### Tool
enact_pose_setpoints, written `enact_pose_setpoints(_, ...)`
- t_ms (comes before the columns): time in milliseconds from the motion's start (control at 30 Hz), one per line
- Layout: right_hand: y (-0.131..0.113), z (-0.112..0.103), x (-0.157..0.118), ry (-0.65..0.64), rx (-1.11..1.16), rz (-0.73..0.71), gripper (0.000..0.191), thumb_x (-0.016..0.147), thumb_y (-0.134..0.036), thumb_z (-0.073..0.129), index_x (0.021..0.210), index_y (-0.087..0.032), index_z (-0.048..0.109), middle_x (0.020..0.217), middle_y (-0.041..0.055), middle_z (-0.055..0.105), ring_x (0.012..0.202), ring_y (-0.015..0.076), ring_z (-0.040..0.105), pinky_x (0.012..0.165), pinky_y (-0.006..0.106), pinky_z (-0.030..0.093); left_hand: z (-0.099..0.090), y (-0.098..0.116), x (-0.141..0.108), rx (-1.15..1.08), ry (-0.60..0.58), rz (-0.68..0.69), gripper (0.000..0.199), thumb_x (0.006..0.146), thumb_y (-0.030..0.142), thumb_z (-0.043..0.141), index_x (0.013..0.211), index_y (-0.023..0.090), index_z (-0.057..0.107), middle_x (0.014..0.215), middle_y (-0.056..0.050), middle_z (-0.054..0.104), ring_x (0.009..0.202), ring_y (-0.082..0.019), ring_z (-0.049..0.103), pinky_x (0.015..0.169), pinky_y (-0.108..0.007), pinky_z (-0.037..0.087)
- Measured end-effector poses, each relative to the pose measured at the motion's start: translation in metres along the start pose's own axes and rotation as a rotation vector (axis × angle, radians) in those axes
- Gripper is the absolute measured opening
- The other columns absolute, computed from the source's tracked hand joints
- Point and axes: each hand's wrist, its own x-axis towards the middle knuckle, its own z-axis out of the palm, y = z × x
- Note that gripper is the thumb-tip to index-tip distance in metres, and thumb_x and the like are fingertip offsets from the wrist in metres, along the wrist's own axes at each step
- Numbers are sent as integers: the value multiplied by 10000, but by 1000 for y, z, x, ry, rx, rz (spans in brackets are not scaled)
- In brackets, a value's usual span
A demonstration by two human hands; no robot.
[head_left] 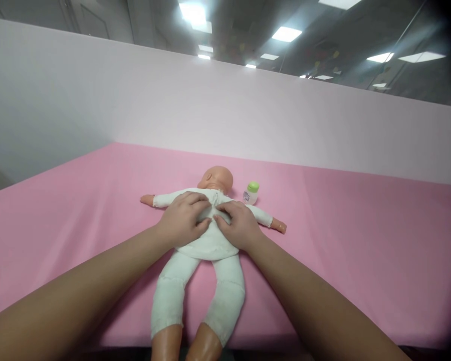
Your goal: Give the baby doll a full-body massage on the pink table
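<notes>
A baby doll (210, 243) with a white cloth body lies stretched out, its arms spread to both sides. Its bare plastic head (218, 178) is at the far end, and its lower legs run past the bottom edge of the view. My left hand (184, 218) rests on the left part of the upper torso, fingers slightly bent and apart. On the right part lies my right hand (238, 223), thumb and fingers spread. Both hands touch the cloth without gripping it, and the thumbs almost meet in the middle. A gathered seam shows at the doll's neck.
A small clear bottle (251, 194) with a green cap stands beyond the doll's right-hand arm, near the head. Pink cloth (342, 250) covers the table. Behind it rises a pale wall panel (218, 110), with a dark reflective surface (240, 30) showing ceiling lights above.
</notes>
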Motion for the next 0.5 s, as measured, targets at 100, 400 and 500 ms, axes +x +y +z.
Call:
enact_pose_setpoints(100,1,3,-1,99,-28,13,315,913,-322,663,1203,-202,680,1174,90,712,1136,276,608,1052,432,448,-2,2,-1,58,59,-5,456,879,375,625,1293,183,641,1386,-133,606,1300,-341,527,1155,-525,373)
enact_pose_setpoints(400,8,7,6,-115,10,44,354,1005,-383,551,1279,-204,684,1303,85,705,1230,266,617,1086,435,444,7,-17,7,-54,-192,-114,448,915,443,561,1268,185,658,1253,-126,695,1196,-350,622,1031,-501,476)
enact_pose_setpoints(500,9,8,7,-96,15,33,341,996,-372,562,1258,-197,693,1275,82,717,1200,262,627,1083,433,446,7,-18,8,-51,-180,-115,453,897,441,587,1262,180,649,1231,-126,695,1161,-344,630,1023,-494,478)
